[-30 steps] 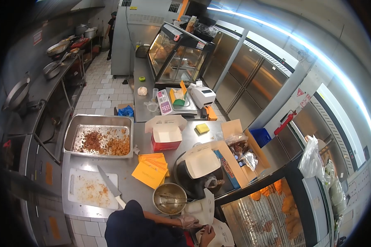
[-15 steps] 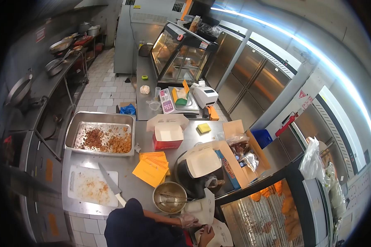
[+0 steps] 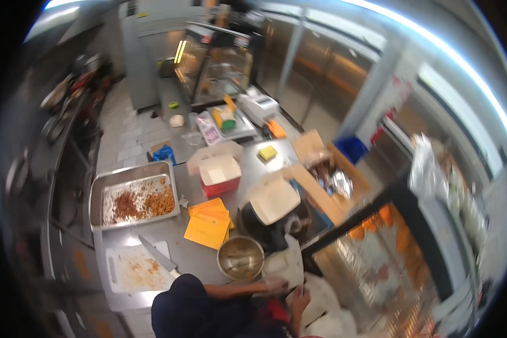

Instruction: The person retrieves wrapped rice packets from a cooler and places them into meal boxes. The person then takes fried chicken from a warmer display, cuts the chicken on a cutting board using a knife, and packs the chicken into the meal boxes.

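Low in the view my two hands meet over pale carton sheets (image 3: 321,296). My left hand (image 3: 276,285), in a clear plastic glove, reaches in from the left with its fingers curled. Bare and closed, my right hand (image 3: 299,299) is fingertip to fingertip with it. Whatever they pinch between them is small and blurred. A metal bowl (image 3: 240,256) with a utensil in it stands just beyond my left hand. Beside the bowl lies a pale carton piece (image 3: 284,262).
Left on the steel table are a cutting board (image 3: 124,270) with a knife (image 3: 156,253), and a metal tray (image 3: 172,169) of brown crumbs. Orange packets (image 3: 205,231), a red-and-white box (image 3: 222,183) and an open carton (image 3: 275,198) stand ahead. A glass display case (image 3: 372,259) borders the right.
The camera view has tilted and shifted, with motion blur. My hands have moved slightly up and right in the view and stay close together.
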### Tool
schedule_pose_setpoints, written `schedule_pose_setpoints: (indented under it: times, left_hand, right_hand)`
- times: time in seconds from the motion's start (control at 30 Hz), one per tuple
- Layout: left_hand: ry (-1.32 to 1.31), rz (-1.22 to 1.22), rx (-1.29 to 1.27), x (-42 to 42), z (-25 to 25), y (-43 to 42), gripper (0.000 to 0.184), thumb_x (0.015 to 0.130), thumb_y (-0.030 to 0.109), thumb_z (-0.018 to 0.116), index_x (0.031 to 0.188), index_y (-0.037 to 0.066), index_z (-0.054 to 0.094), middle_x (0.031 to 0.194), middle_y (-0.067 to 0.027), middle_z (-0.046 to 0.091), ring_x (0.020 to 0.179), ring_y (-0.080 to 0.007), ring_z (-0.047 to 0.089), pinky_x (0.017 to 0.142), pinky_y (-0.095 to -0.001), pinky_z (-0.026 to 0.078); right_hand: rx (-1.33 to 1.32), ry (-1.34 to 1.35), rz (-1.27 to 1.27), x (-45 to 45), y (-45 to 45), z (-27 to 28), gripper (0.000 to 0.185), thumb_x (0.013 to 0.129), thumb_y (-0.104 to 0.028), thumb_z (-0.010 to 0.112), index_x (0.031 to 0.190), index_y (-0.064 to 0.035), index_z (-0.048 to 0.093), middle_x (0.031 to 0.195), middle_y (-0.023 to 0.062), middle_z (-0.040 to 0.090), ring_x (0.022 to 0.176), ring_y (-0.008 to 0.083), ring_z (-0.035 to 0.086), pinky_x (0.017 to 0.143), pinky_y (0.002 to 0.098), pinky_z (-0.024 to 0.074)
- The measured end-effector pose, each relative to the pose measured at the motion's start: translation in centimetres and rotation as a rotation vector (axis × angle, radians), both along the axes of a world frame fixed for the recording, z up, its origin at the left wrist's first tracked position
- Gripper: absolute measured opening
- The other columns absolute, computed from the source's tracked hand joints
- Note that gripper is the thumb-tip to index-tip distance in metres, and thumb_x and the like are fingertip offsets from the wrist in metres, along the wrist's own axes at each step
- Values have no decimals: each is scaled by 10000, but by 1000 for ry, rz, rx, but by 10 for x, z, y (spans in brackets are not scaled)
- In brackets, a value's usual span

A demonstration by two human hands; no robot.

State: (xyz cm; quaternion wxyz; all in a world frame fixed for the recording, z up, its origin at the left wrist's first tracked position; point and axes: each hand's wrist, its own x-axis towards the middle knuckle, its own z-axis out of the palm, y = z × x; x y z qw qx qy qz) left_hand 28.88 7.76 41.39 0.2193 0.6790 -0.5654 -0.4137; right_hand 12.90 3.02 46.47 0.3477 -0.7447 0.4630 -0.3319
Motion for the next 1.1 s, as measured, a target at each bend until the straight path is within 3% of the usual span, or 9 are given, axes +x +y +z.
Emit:
schedule_pose_setpoints:
  times: [0.03, 0.13, 0.2, 0.33, 0.43, 0.57, 0.8, 0.87, 1.1]
  left_hand:
    - [69, 9, -66, -8, -39, -11, 460, 934, 478, 558, 1071, 65, 705, 974, -222, 717, 879, -393, 687, 809, -493, 517]
    - [-45, 25, -13, -11, -16, -20, 510, 953, 525, 520, 1053, 62, 708, 941, -256, 709, 891, -423, 690, 839, -508, 523]
    - [-70, -34, -166, -15, -105, -36, 510, 954, 527, 528, 1065, 61, 703, 935, -252, 710, 899, -398, 701, 834, -493, 531]
    - [215, -28, -15, -8, -27, -29, 454, 920, 405, 645, 1163, 22, 669, 935, -172, 743, 841, -334, 714, 717, -418, 546]
    - [133, -179, -24, -15, 21, -29, 496, 921, 403, 657, 1216, 4, 636, 991, -188, 737, 873, -304, 715, 727, -387, 545]
    - [224, 13, 52, -29, 6, -37, 504, 938, 394, 634, 1228, -19, 623, 971, -219, 732, 876, -298, 716, 724, -396, 544]
    - [140, 38, 39, -51, 16, -48, 543, 927, 417, 611, 1236, -30, 612, 964, -243, 723, 916, -366, 707, 817, -441, 534]
    - [77, -12, -118, -50, -4, -51, 548, 926, 423, 597, 1210, -45, 610, 974, -280, 706, 945, -424, 687, 838, -474, 526]
    - [14, -111, -112, -58, 4, -57, 568, 931, 464, 590, 1145, -63, 610, 995, -325, 680, 973, -478, 654, 841, -513, 514]
  right_hand:
    - [66, 118, 3, -2, -3, 1, 297, 948, -227, 640, 1005, 61, 685, 907, 236, 691, 855, 400, 655, 801, 461, 501]
    - [19, 142, 30, -12, -12, -10, 287, 932, -257, 666, 993, 22, 701, 963, 240, 683, 888, 407, 656, 790, 458, 506]
    - [-150, 280, -12, -16, -17, -33, 353, 951, -297, 643, 1090, 26, 676, 1016, 242, 673, 976, 422, 632, 880, 457, 502]
    - [-101, 26, -72, -17, -7, 3, 416, 957, -317, 645, 1213, 9, 619, 1174, 239, 623, 1108, 410, 588, 958, 451, 473]
    - [-58, -59, -126, -26, 3, 6, 478, 950, -290, 664, 1320, -5, 563, 1266, 231, 600, 1173, 390, 581, 1012, 429, 458]
    - [23, -10, -184, -45, 17, -8, 556, 938, -261, 685, 1401, -20, 493, 1349, 220, 566, 1206, 406, 564, 1043, 433, 444]
    - [-231, 274, -360, -85, 47, 1, 481, 897, -223, 691, 1329, -68, 547, 1308, 205, 573, 1302, 426, 474, 1082, 501, 386]
    - [-321, 363, -612, -96, 52, -1, 452, 864, -177, 710, 1283, -82, 569, 1272, 171, 586, 1291, 419, 470, 1091, 500, 372]
    - [-97, 152, -588, -119, 48, -32, 325, 884, -107, 641, 1200, -39, 613, 1155, 199, 635, 1046, 422, 619, 879, 482, 511]
